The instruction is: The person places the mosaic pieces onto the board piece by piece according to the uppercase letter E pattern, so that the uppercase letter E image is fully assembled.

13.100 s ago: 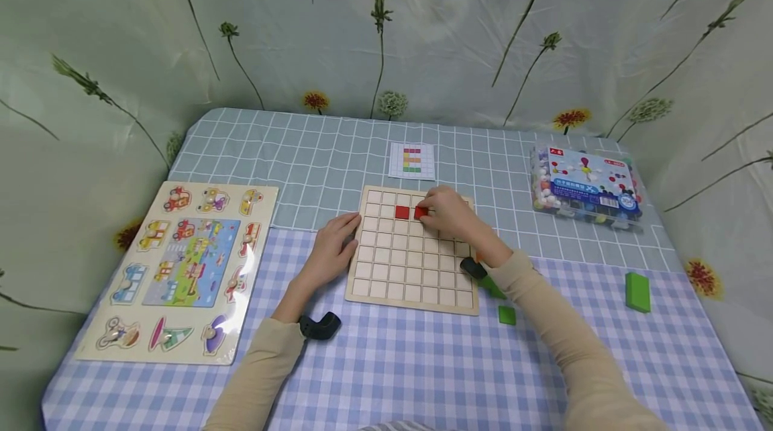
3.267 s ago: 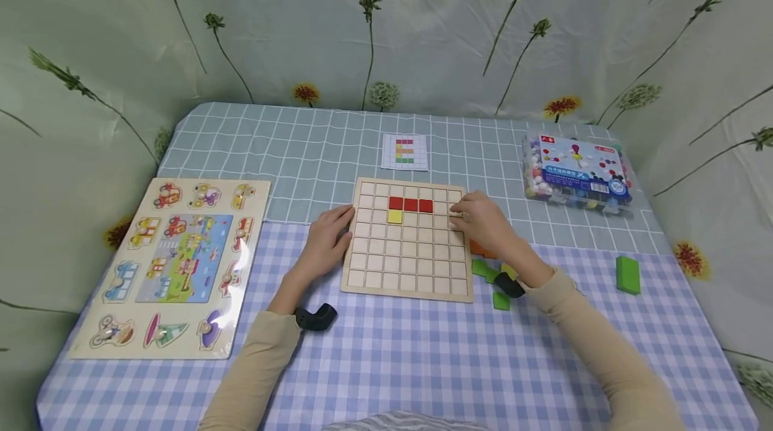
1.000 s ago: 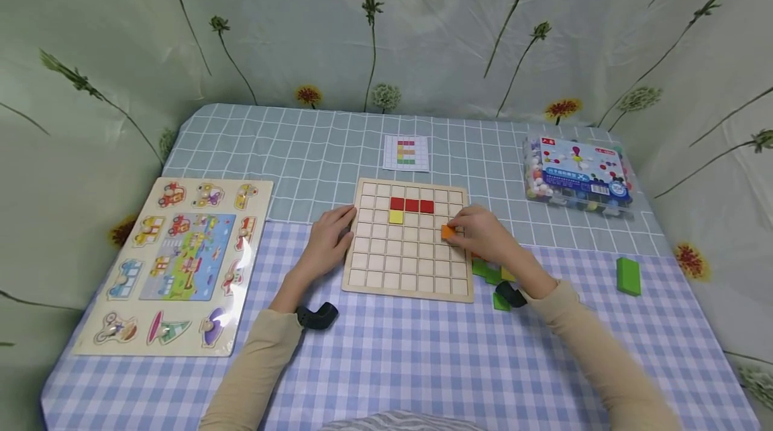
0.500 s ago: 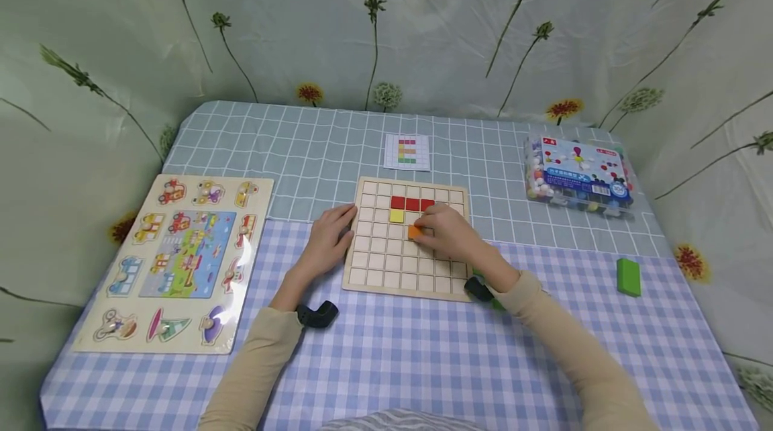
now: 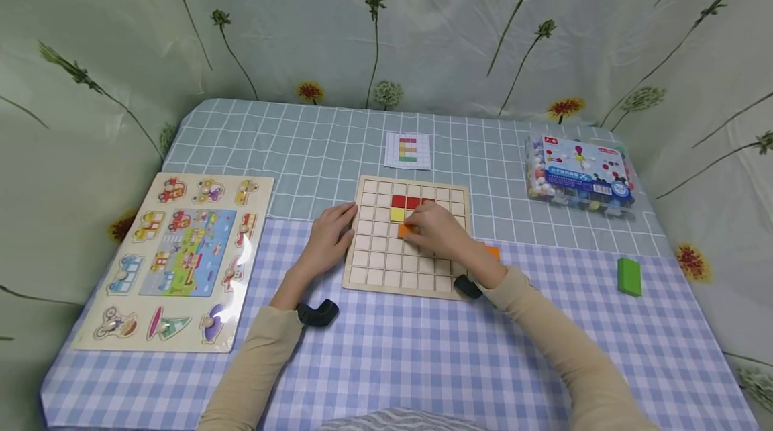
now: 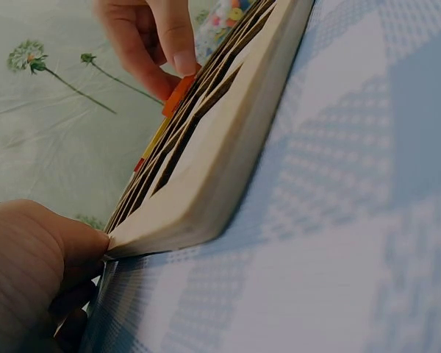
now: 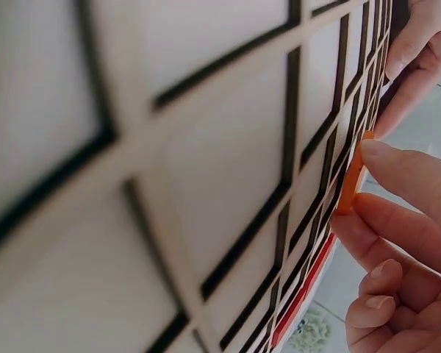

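My right hand [image 5: 442,229] pinches an orange square tile [image 5: 403,231] between thumb and fingers, just below the yellow tile [image 5: 396,214] on the wooden grid board [image 5: 392,261]. In the right wrist view the orange tile [image 7: 353,176] stands tilted at the board's surface. Above the yellow tile lies a row of red tiles [image 5: 398,201], its right end partly covered by my fingers. My left hand [image 5: 329,236] rests against the board's left edge, its thumb [image 6: 84,243] touching the rim in the left wrist view.
Behind the board lies a card [image 5: 423,161] printed with a coloured E. Another orange tile [image 5: 492,252] shows beside my right forearm. A green block [image 5: 629,276] and a clear box of small beads [image 5: 580,176] are at right, a vehicle puzzle board [image 5: 250,276] at left.
Since the oldest frame, a third red tile and the yellow tile have come onto the board. Over the last second, my right hand has carried the orange tile leftward across the grid. My left hand stays put.
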Demonstrator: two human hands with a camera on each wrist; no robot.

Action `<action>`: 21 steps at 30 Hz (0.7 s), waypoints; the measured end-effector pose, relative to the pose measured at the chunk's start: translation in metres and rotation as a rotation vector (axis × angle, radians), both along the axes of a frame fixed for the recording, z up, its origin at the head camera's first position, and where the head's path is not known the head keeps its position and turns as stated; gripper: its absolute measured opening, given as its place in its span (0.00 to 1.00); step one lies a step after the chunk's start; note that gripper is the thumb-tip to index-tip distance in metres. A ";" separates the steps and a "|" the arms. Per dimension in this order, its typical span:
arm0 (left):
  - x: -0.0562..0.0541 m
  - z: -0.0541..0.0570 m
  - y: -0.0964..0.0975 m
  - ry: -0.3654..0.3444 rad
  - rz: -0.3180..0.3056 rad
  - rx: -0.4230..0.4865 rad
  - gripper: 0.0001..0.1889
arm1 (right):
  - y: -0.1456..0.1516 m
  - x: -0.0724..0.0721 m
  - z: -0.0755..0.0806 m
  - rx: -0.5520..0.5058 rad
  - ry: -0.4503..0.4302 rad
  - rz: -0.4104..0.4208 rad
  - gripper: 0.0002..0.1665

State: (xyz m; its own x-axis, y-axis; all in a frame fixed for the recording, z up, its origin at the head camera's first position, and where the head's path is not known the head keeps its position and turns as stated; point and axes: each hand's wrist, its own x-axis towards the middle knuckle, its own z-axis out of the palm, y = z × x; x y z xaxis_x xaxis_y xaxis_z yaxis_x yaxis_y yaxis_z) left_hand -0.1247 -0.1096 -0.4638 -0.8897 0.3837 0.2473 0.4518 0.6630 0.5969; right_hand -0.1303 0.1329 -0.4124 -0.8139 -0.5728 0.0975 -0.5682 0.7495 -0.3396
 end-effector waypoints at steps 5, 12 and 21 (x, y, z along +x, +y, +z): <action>0.000 0.001 0.000 -0.019 0.002 -0.007 0.24 | -0.006 -0.001 -0.001 0.024 0.000 0.001 0.10; -0.001 0.001 0.000 -0.014 -0.001 -0.007 0.25 | -0.012 -0.001 0.000 0.033 0.006 -0.025 0.11; -0.001 -0.001 0.000 -0.045 0.003 -0.012 0.25 | -0.019 -0.003 0.000 0.043 -0.007 -0.023 0.11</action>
State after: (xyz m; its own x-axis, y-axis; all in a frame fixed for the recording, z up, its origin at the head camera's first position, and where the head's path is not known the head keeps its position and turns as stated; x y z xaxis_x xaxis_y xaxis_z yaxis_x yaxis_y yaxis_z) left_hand -0.1253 -0.1099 -0.4644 -0.9011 0.3831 0.2029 0.4226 0.6716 0.6086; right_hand -0.1328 0.1141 -0.4121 -0.8276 -0.5573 0.0671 -0.5482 0.7766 -0.3104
